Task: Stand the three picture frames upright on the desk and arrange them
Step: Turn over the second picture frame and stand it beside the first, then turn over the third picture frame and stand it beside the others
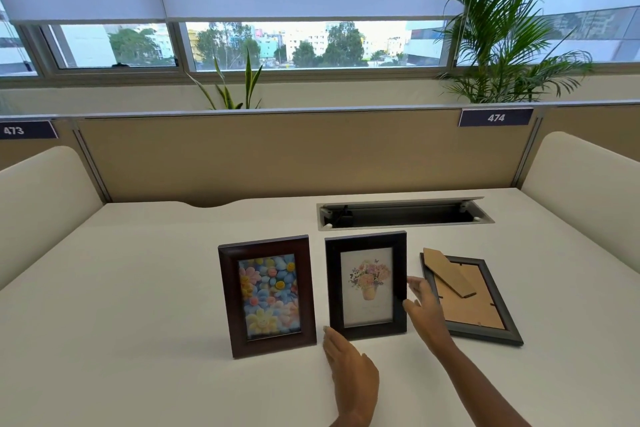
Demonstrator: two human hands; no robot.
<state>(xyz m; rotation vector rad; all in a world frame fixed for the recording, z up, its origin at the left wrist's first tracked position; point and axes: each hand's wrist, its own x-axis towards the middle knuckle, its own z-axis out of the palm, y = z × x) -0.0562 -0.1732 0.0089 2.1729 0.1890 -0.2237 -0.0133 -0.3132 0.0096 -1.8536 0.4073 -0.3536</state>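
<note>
**Two frames up, one still flat on office desk**

Head view: A brown frame (267,296) with a bright flower print stands upright on the white desk (138,288), just left of a black frame (367,285) showing a potted bouquet, also upright. The left hand (351,374) hovers flat near the black frame's lower left corner, fingers straight and together, gripping nothing. The right hand (427,308) is at the black frame's right edge, fingers loosely spread; whether they touch the frame cannot be told. To the right, a grey frame (478,302) lies face down, its cardboard stand (448,274) folded out over the back. Behind the frames, a cable tray (403,214) sits open in the desk.
</note>
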